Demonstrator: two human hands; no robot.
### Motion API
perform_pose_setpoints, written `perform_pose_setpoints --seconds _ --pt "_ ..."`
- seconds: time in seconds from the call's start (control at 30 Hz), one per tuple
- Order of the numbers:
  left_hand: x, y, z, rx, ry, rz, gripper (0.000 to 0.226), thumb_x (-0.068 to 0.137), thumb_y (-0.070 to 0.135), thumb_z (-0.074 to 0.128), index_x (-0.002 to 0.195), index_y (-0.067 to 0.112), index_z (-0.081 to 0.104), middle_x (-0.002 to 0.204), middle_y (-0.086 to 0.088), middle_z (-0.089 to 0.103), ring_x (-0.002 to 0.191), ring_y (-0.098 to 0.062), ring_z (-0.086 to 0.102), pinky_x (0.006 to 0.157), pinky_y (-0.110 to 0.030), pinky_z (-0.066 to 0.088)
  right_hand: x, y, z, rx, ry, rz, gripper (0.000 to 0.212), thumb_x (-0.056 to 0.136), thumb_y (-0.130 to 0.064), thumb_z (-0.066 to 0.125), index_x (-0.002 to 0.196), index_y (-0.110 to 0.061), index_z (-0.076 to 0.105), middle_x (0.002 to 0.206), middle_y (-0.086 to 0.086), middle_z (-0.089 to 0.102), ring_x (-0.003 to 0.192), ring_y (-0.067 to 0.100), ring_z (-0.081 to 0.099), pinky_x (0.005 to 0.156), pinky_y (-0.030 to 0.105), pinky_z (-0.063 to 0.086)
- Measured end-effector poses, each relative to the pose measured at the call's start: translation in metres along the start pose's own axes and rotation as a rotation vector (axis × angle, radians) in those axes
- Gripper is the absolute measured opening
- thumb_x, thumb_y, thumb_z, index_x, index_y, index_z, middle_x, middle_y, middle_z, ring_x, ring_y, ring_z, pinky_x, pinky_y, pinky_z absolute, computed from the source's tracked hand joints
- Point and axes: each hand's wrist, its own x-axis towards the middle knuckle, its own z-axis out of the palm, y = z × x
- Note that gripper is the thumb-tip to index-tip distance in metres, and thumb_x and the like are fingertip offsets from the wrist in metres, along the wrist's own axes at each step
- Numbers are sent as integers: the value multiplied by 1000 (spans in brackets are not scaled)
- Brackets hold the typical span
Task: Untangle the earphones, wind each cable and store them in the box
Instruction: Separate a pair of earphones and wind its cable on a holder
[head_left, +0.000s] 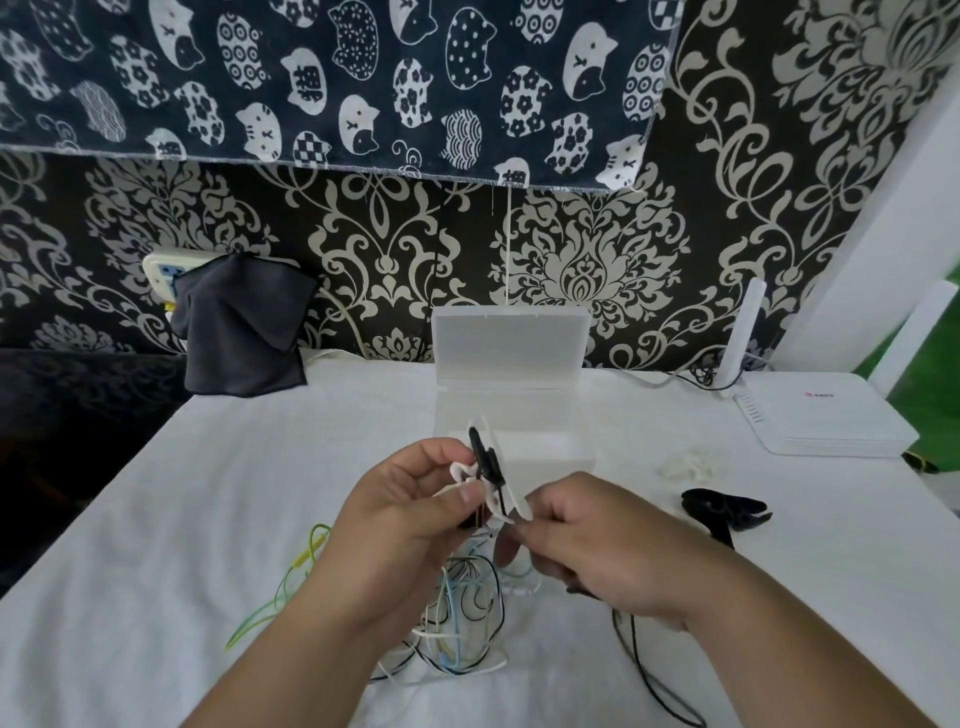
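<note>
Black wallpaper (597, 260) with a cream damask pattern covers the back wall. A dark blue cloth (311, 78) printed with white cats hangs across its upper part. A cream wall socket (161, 270) sits at left, half covered by a dark grey cloth (244, 327). The surface (208, 493) is draped in white fabric. A white router (821, 415) rests at its far right corner, antenna (743, 332) upright. Light is soft and even.

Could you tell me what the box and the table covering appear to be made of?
The box looks like frosted, semi-translucent plastic: milky walls, rigid moulded edges, a soft sheen. The table covering seems to be matte white cloth, judging by its faint texture and soft creases.
</note>
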Motion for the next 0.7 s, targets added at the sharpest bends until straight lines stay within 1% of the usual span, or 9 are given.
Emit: perform_pose_setpoints --seconds 0.07,0.13,0.2,0.27,0.37,0.43,0.53,0.63,0.7 --pt "1 0 -2 12 59 -10 24 67 3 76 88 8 69 94 -26 66 83 -36 59 76 -42 53 -1 0 -1 -18 -16 -24 25 100 -33 57 86 -20 73 55 -9 46 54 11 41 63 32 40" --pt "1 2 -1 44 96 -8 20 67 0 72 84 11 70 89 -20 68 79 -31 62 74 -38 56 -3 0 -4 -8 -32 -54 18 96 -30 64 82 -22 73 56 -7 45 55 12 39 60 30 35" --pt "1 2 1 98 133 6 25 67 -7 76 82 12 70 85 -15 67 75 -25 63 72 -35 57 -5 1 -7 -6 -40 -62 13 94 -28 67 87 -19 75 53 -7 48 53 11 41 58 26 33" --pt "1 2 2 176 176 28 25 75 -12 70 79 13 69 80 -12 66 72 -22 61 70 -34 56 -7 1 -10 3 -41 -64 13 94 -23 66 93 -14 75 50 -7 50 49 8 42 52 22 32" --pt "2 1 0 415 217 91 28 79 -10 72 77 18 69 74 -7 64 68 -23 59 74 -40 52 -10 1 -14 55 -46 -69 14 95 -19 65 94 -9 74 47 -8 48 44 7 36 46 19 30" --pt "1 0 1 589 228 104 27 79 -3 75 78 23 68 70 -3 64 61 -18 54 63 -29 46 -11 -1 -14 69 -24 -91 14 94 -21 66 91 -10 74 46 -8 46 44 8 34 46 20 29" --pt "-3 1 6 791 271 113 27 84 0 72 78 26 66 57 -1 54 42 -9 35 42 -16 31 -14 -7 -17 39 69 -157 16 93 -25 69 84 -13 75 46 -11 43 44 5 34 47 17 29" --pt "-2 2 6 833 246 115 26 86 -1 69 80 24 65 52 3 49 37 -6 29 39 -15 27 -15 -11 -23 31 246 -236 14 92 -19 68 81 -15 75 44 -16 49 40 0 42 47 7 29" --pt "-3 3 6 850 208 106 25 86 -2 68 80 22 65 49 10 49 35 -5 29 39 -13 27 -14 -9 -27 46 364 -270 14 92 -17 66 81 -14 75 48 -16 50 42 0 42 47 8 29"
